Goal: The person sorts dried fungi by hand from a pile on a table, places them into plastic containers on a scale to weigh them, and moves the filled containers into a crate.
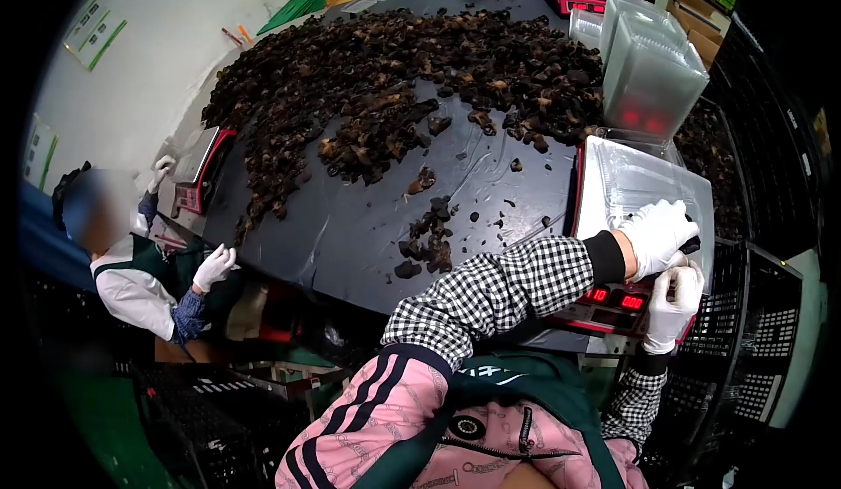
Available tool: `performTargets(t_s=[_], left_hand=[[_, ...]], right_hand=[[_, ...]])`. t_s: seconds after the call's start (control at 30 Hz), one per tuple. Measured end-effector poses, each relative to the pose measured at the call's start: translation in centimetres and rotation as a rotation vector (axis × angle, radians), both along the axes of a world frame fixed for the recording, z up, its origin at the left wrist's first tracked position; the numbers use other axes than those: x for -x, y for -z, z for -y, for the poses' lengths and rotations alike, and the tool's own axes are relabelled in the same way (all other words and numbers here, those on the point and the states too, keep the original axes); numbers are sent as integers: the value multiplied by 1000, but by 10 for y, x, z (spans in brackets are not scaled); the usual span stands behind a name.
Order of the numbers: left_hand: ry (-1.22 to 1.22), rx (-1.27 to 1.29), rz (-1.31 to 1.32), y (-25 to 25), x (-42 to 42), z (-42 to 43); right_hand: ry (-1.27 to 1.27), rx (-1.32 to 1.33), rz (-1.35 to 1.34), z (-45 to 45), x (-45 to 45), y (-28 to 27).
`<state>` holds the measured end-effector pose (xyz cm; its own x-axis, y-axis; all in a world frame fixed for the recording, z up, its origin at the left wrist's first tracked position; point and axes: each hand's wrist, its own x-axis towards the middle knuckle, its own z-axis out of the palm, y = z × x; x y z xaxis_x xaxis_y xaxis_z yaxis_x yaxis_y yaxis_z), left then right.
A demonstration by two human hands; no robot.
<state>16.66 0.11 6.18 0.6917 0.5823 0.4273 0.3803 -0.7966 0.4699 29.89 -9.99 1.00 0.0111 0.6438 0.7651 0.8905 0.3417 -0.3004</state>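
Note:
Both my hands wear white gloves with checkered sleeves and are over a digital scale (604, 316) at the right end of the table. My left hand (655, 237) is curled above the scale's plate, with a dark mushroom piece (691, 244), looking like wood ear, at its fingertips. Just below, my right hand (673, 310) is closed with thumb and fingers pressed together near the scale's front edge; what it holds, if anything, is hidden. A clear plastic box (626, 174) lies on the scale, partly covered by my left hand. Red digits glow on the display.
A large heap of dark mushroom pieces (368, 77) covers the back of the black-covered table (350, 235). Stacked clear boxes (653, 77) stand behind my scale. A co-worker (140, 270) is at the left by another scale (201, 165). Black crates (745, 340) flank the right.

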Motion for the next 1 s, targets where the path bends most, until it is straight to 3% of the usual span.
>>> performTargets(t_s=[0.3, 0.43, 0.53, 0.57, 0.6, 0.67, 0.73, 0.83, 1.0], left_hand=[[54, -65, -260, -3, 37, 7], [142, -119, 317, 3, 71, 14], [-52, -181, 319, 15, 140, 0], [-157, -133, 177, 8, 171, -8], [-351, -270, 82, 32, 200, -19], [-682, -274, -182, 64, 259, -36], [-886, -173, -441, 97, 307, -41], [-879, -43, -411, 148, 359, -41], [-879, -41, -25, 123, 370, -38]], right_hand=[[96, 40, 13, 0, 17, -2], [169, 18, 7, -2, 20, -1], [206, 28, -137, 4, 36, -13], [171, -27, -138, 7, 40, -16], [136, -83, -141, 10, 44, -18], [-74, -143, -298, 17, 65, -23], [-206, -138, -252, 22, 91, -28], [-428, 35, -226, 25, 131, -32], [-542, 134, -285, 25, 164, -8]])
